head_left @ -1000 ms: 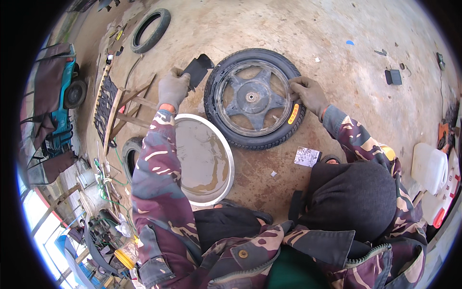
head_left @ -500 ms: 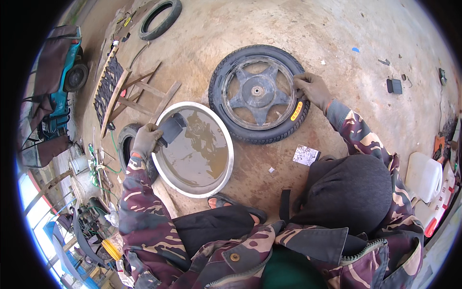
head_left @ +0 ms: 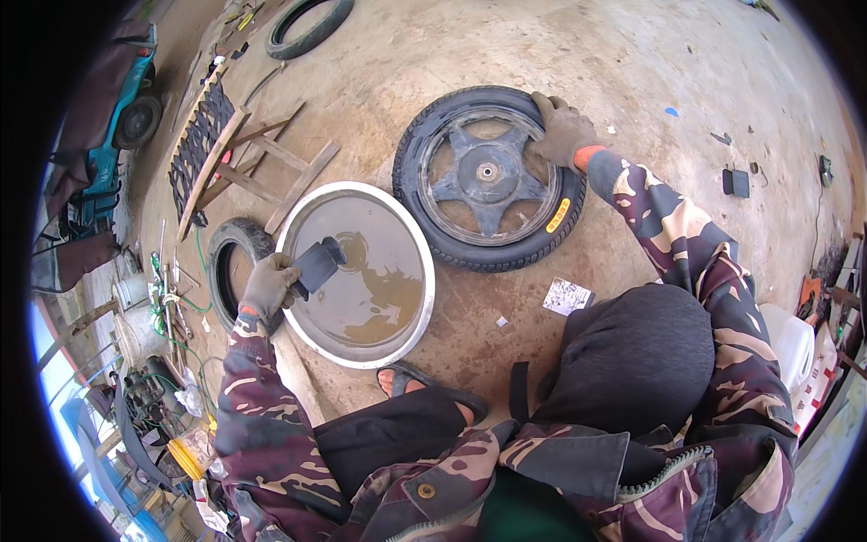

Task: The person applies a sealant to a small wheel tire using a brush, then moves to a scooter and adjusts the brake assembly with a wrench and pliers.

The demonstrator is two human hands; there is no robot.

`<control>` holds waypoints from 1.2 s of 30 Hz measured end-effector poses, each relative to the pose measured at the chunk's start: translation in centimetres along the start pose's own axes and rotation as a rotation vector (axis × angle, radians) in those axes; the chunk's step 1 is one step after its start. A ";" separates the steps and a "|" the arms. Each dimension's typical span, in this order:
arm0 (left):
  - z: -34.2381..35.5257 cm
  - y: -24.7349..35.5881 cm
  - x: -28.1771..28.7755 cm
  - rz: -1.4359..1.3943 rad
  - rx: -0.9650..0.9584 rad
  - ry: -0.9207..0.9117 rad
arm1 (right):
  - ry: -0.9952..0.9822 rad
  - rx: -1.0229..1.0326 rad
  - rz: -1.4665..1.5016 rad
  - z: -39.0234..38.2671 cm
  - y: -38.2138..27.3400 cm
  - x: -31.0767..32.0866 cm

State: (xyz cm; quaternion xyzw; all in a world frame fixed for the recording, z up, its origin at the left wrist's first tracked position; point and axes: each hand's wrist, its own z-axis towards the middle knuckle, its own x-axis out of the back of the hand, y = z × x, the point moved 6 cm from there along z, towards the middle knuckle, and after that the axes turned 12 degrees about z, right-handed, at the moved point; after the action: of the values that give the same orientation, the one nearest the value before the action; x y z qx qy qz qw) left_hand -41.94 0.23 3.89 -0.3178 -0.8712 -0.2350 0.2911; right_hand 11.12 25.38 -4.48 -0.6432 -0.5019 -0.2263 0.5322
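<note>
My left hand [head_left: 269,285], in a grey-brown work glove, is closed on the near end of a dark, boxy scoop-like container [head_left: 318,266]. The container is tilted above a round, pale-rimmed basin [head_left: 428,271] of muddy water [head_left: 361,303], where faint rings show on the surface. Right of the basin lies a spoked wheel [head_left: 488,172] with a black tyre [head_left: 417,217] on it, flat on the ground, with a yellow label on its sidewall. My gloved right hand [head_left: 564,131] grips the tyre at its upper right, fingers over the tread and thumb toward the rim.
A loose tyre [head_left: 226,244] lies left of the basin, partly behind my left hand. Beyond it stands a wooden folding stool [head_left: 271,176] with a dark woven seat. Another tyre [head_left: 312,27] is farther off. A printed paper [head_left: 567,296] lies near my knee; a white jug [head_left: 787,343] stands far right.
My right hand has slid up along the tyre from its right side to its upper right. The container in my left hand has moved lower and tilted differently. The whole view has shifted slightly.
</note>
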 end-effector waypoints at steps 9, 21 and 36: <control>0.5 -0.6 -1.6 0.035 0.018 -0.051 | 0.039 -0.219 0.100 -1.0 1.8 -1.4; 2.2 -0.8 -2.8 0.005 -0.009 -0.104 | -0.160 0.728 0.105 -16.9 -6.8 -6.6; 1.2 0.9 -2.2 0.042 -0.069 -0.091 | -0.253 0.635 -0.039 -15.4 -11.6 -12.7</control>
State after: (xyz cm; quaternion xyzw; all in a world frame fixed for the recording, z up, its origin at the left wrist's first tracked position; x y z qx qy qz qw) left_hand -40.35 0.65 1.74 -0.3563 -0.8681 -0.2438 0.2448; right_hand -0.44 5.43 -4.52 -0.4586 -0.6214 0.0128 0.6351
